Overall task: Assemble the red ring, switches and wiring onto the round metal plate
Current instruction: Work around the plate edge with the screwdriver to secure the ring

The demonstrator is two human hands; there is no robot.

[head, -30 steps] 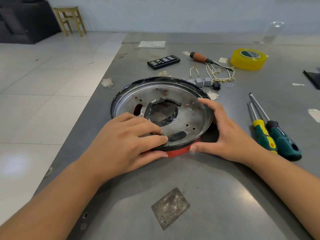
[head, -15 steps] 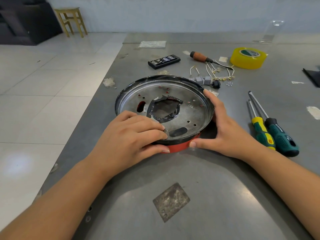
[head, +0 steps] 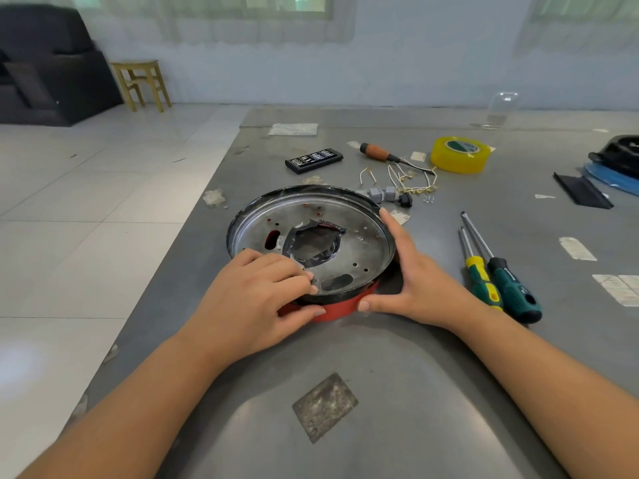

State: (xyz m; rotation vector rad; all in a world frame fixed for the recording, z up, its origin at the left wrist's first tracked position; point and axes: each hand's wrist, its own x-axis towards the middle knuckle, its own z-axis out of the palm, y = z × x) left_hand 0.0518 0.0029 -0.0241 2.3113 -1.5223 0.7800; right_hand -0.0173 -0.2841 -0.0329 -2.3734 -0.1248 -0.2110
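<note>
The round metal plate (head: pixel 359 247) with a dark rim and a taped centre hole sits on top of the red ring (head: pixel 340 311), which shows only below its near edge. My left hand (head: pixel 256 305) lies over the plate's near left rim, fingers curled on the plate and thumb against the ring. My right hand (head: pixel 411 285) cups the plate's right rim, thumb on the red ring. Behind the plate lie the grey switches (head: pixel 382 194) and the pale wiring (head: pixel 411 178).
Two green-handled screwdrivers (head: pixel 498 285) lie to the right of my right hand. Farther back are a black bit case (head: pixel 314 160), a wooden-handled tool (head: pixel 378 153), yellow tape (head: pixel 460 154) and small screws (head: pixel 428 199). The table's left edge (head: pixel 193 233) runs close to the plate.
The view has tilted up, showing more of the room. My left-hand fingers have shifted slightly on the plate's near rim. Both hands stay on the plate and ring.
</note>
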